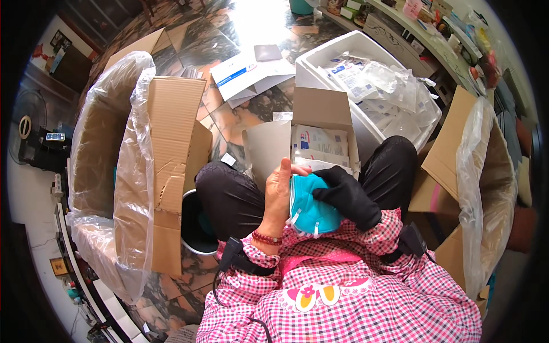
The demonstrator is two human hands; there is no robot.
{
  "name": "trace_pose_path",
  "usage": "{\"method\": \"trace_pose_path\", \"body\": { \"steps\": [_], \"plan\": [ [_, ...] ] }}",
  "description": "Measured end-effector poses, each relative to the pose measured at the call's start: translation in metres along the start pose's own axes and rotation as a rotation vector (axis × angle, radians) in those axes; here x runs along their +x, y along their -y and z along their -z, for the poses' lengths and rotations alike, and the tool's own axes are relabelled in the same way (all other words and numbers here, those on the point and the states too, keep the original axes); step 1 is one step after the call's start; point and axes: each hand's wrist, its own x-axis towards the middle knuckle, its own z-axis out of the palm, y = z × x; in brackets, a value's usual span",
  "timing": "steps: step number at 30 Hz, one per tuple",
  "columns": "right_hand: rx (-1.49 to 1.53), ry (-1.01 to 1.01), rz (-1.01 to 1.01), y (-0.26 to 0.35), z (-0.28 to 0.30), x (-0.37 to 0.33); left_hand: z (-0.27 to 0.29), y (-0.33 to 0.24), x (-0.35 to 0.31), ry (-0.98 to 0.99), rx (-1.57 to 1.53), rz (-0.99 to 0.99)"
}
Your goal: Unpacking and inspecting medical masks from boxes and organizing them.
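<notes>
A teal cup-shaped face mask [309, 207] is between my two hands, just above my lap. Small white strap ends show along its lower edge. My bare left hand [277, 197], with a red bead bracelet at the wrist, is closed on its left side; the thumb points up and the other fingers are partly behind the mask. In a black glove, my right hand [350, 199] grips the mask's right side with fingers over the front. Right beyond the hands stands an open carton [323, 106] holding white printed packets [321, 140].
Big cardboard boxes lined with clear plastic stand at left [166, 171] and right [449, 171]. A white foam box [366, 108] of plastic packets is at the far right. A flattened white carton [251, 74] lies on the tiles. A dark bin [197, 234] touches my left knee.
</notes>
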Motion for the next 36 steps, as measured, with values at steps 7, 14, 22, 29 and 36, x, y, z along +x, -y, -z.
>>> {"method": "trace_pose_path", "body": {
  "steps": [7, 14, 22, 29, 36],
  "plan": [
    [0.198, -0.225, -0.167, 0.003, 0.018, 0.023, -0.003, -0.001, -0.009, 0.090, 0.376, 0.001],
    [-0.390, -0.036, 0.154, 0.041, 0.003, 0.017, -0.018, -0.015, -0.002, -0.043, 0.649, -0.238],
    [0.076, 0.175, -0.168, 0.030, 0.034, 0.036, -0.027, -0.024, 0.003, -0.023, 0.556, -0.264],
    [0.116, 0.146, -0.256, 0.068, 0.077, 0.039, 0.002, -0.066, 0.000, 0.406, 0.761, -0.007],
    [0.104, 0.212, -0.277, 0.062, 0.065, 0.038, 0.001, -0.053, 0.004, 0.303, 0.756, -0.228]
  ]
}}
